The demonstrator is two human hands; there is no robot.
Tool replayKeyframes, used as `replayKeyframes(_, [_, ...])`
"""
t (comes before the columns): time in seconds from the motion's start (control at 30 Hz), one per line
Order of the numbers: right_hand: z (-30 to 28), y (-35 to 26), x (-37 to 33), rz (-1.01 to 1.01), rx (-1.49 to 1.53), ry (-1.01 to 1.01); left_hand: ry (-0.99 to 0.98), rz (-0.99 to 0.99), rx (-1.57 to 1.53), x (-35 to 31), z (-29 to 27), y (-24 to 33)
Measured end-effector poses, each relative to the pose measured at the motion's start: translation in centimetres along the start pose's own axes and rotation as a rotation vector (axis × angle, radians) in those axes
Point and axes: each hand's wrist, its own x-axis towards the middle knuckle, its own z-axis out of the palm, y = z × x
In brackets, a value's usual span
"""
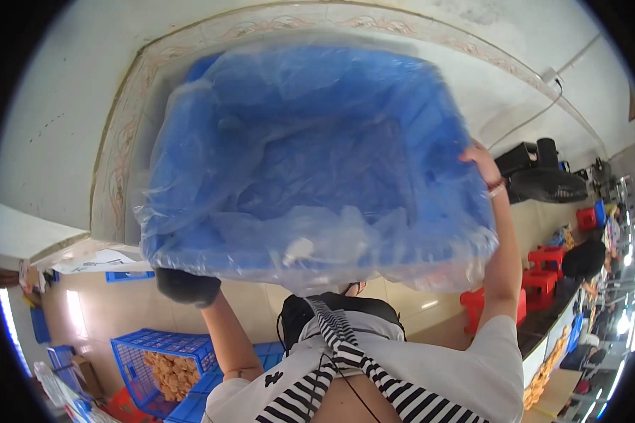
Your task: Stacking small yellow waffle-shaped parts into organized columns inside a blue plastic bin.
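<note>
fingers of the right hand are clamped on the right side of the blue bin; the dark-gloved left hand is at its near left corner, fingers hidden, state i cannot tell. the bin is before the person, mouth toward the person, long axis left to right. farther stand red stools.

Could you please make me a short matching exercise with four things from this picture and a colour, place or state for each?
1. Bin
2. Left hand
3. Right hand
4. Stools

A. Bare, at the bin's right side
B. Red
C. Blue, lined with clear plastic
D. Dark-gloved, at the bin's near left corner

Pairs: 1-C, 2-D, 3-A, 4-B
</note>
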Motion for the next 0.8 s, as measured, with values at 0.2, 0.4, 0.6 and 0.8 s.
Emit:
replayKeyframes(0.2, [-11.1,8.2,-23.0,0.05,0.103,0.434,-0.187,-0.393,-0.862,-3.5,0.3,5.3])
replayKeyframes(0.4, [-15.5,16.7,-47.9,0.28,0.528,0.855,-0.668,-0.486,-1.194,-4.6,6.4,19.2])
replayKeyframes(0.6, [-11.9,23.7,-69.8,0.417,0.161,1.544,-1.704,-0.548,-0.998,-17.6,16.3,28.5])
replayKeyframes(0.8, [-4.7,26.6,-79.0,0.488,0.171,1.814,-2.114,0.012,-0.635,-36.0,18.3,35.4])
